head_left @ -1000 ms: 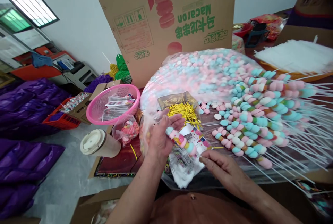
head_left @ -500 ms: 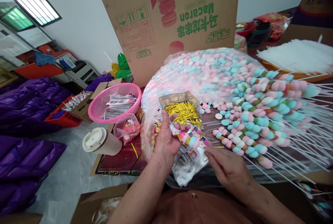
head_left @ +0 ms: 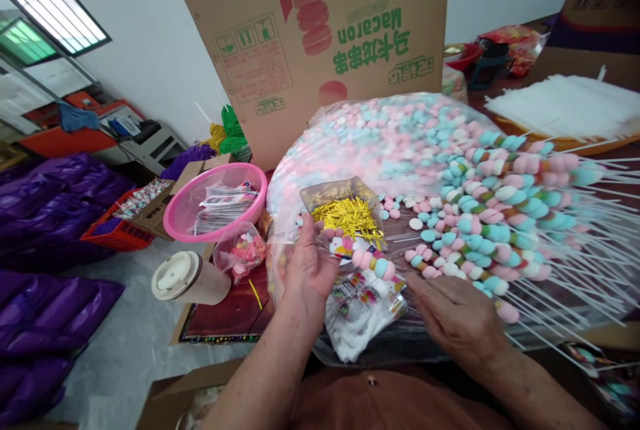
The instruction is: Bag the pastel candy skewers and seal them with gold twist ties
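My left hand [head_left: 313,260] holds a short marshmallow skewer [head_left: 373,263] of pink, white and blue pieces, its end pointing right. Under the fingers, a colourful printed piece [head_left: 345,248] shows beside the skewer. To the right, my right hand [head_left: 453,313] has its thumb and fingers pressed together, a little apart from the skewer's end; what they pinch, if anything, is hidden. Below and between the hands lies a stack of clear printed bags [head_left: 357,313]. Gold twist ties [head_left: 347,217] fill an open pouch just beyond my left hand.
Many marshmallow skewers [head_left: 505,217] lie at right, their white sticks outward. Behind is a big bag of loose marshmallows [head_left: 380,123] before a cardboard box [head_left: 310,30]. At left stand a pink basket [head_left: 173,223] of printed slips, a lidded cup [head_left: 207,280] and a candy bag [head_left: 245,253].
My right hand has moved right, away from the skewer's end. The skewer in my left hand sits slightly farther right and shows more of its length. The view has shifted a little.
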Available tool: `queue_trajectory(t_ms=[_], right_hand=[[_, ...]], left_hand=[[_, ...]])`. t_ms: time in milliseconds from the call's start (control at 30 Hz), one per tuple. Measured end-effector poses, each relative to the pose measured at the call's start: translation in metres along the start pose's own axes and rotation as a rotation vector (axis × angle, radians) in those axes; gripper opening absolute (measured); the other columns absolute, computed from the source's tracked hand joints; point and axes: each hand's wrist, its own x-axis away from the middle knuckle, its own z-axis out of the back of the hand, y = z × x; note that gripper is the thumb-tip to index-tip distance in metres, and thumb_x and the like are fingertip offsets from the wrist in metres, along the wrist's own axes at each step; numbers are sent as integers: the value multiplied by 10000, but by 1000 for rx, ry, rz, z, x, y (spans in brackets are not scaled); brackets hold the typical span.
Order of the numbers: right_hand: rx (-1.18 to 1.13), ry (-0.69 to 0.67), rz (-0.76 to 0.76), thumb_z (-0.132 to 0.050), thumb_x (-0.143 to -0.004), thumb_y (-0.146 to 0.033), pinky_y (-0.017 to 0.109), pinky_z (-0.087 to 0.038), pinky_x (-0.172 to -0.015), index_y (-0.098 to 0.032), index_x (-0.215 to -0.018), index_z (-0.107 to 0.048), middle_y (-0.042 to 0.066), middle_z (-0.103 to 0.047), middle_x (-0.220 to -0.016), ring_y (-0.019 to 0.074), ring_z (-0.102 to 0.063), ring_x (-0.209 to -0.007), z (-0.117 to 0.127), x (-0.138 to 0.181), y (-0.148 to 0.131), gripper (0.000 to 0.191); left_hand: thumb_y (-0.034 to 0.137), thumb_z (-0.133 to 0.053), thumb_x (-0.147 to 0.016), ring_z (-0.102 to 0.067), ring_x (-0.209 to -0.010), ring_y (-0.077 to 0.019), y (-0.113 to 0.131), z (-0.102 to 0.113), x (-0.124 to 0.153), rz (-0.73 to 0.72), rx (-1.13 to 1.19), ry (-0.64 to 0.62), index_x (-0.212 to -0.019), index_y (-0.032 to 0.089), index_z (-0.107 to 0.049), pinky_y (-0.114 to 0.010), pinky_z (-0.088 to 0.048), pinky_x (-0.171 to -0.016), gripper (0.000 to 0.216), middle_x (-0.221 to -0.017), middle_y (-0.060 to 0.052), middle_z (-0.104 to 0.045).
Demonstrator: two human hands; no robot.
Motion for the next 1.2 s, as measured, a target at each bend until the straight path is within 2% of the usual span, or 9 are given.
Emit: queue_trajectory(t_ms=[167, 300, 433, 567, 767, 900, 1033, 1133, 1200], right_hand=[[-237, 26, -69, -482, -831, -88, 274, -517, -633, -162, -1014, -618, 74, -693, -752, 173, -650, -699, -3, -2, -12, 239], [-511, -85, -280, -463, -857, -171, 226, -527, -558, -187, -940, -632, 34, -705, -760, 150, -655, -632, -6, -7, -20, 189], [-526, -111, -386, -457, -865, -214, 232, -539, -572, -175, -949, -641, 37, -704, -729, 166, -665, -644, -9, -5, -20, 207], [-401, -48, -284, -469, -856, -176, 243, -543, -616, -166, -960, -645, 66, -711, -808, 173, -670, -695, -10, 0, -14, 204], [-123, 50, -43, -475, -822, -80, 289, -508, -568, -131, -929, -655, 79, -679, -637, 186, -633, -586, -23, 4, -22, 216], [-387, -1, -222, -448, -857, -145, 243, -523, -576, -152, -936, -636, 74, -703, -755, 166, -655, -647, -23, 5, -28, 204], [-593, -169, -446, -464, -868, -244, 210, -510, -547, -169, -844, -652, 27, -687, -711, 148, -634, -613, -13, 1, -27, 204], [-632, -236, -491, -447, -878, -268, 195, -491, -502, -174, -801, -653, 6, -666, -653, 136, -610, -568, -13, -3, -28, 240], [-578, -159, -454, -458, -871, -251, 194, -492, -506, -171, -828, -648, 10, -676, -664, 134, -617, -566, -18, -2, -30, 211]], left_hand=[[530, -585, -733, -549, -469, -133, -4, 0, 4, 119, -22, -25, -648, 155, -534, -324, -509, -588, 387, -465, 28, -501], [589, -559, -711, -536, -458, -128, -7, -1, 8, 181, -57, -85, -695, 146, -562, -346, -513, -614, 444, -468, 29, -502], [604, -511, -736, -607, -552, -174, -2, 6, 5, 221, -120, -163, -779, 137, -591, -348, -511, -614, 476, -572, -29, -600], [519, -549, -766, -616, -570, -168, -3, 13, 0, 226, -178, -185, -748, 130, -593, -297, -503, -588, 392, -579, -37, -608], [570, -487, -777, -591, -556, -156, -25, 7, 6, 220, -65, -108, -613, 142, -535, -301, -508, -595, 460, -550, -25, -564], [556, -572, -727, -633, -713, -186, -14, 19, 1, 195, -164, -186, -840, 121, -606, -330, -514, -689, 451, -758, -84, -645], [565, -629, -672, -611, -943, -245, 5, 32, -12, 59, -45, -395, -991, 154, -585, -375, -503, -762, 521, -993, -115, -650], [448, -638, -729, -645, -784, -203, 4, 30, -15, 43, 31, -430, -967, 160, -602, -375, -502, -768, 375, -719, -36, -665], [419, -593, -779, -617, -586, -149, -3, 24, -13, 49, 68, -372, -871, 155, -621, -365, -510, -750, 281, -498, 26, -567]])
